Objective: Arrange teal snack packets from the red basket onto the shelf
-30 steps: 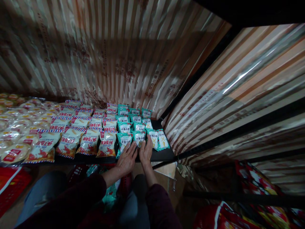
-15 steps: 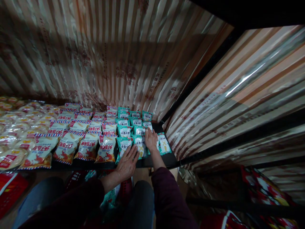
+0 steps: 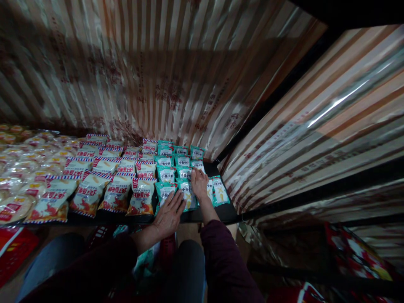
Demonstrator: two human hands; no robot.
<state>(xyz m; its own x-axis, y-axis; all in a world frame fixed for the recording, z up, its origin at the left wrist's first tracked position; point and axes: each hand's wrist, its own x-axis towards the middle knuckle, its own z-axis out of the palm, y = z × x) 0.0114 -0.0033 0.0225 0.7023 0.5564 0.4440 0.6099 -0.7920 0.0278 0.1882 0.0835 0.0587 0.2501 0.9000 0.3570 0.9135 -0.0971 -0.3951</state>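
Small teal and white snack bags (image 3: 166, 174) lie in rows toward the right end of a black shelf (image 3: 232, 212). My left hand (image 3: 170, 212) rests flat, fingers spread, over the front bags of the left teal columns. Its fingertips touch a front teal bag (image 3: 187, 192). Farther right, my right hand (image 3: 200, 184) lies over the third column, fingers stretched forward and partly covering the bags under it. Beside it, at the right end of the front row, a teal bag (image 3: 220, 190) lies uncovered. Neither hand visibly grips a bag.
Left of the teal bags stand rows of red, white and blue snack bags (image 3: 115, 191), then clear-wrapped round crackers (image 3: 17, 206). Striped plastic sheeting (image 3: 151, 75) hangs behind. A black frame bar (image 3: 274, 92) slants at the corner. A red basket (image 3: 15, 252) is low left.
My right hand stays over the third teal column, its fingers slightly more drawn in. My left hand barely moves. The view has shifted slightly.
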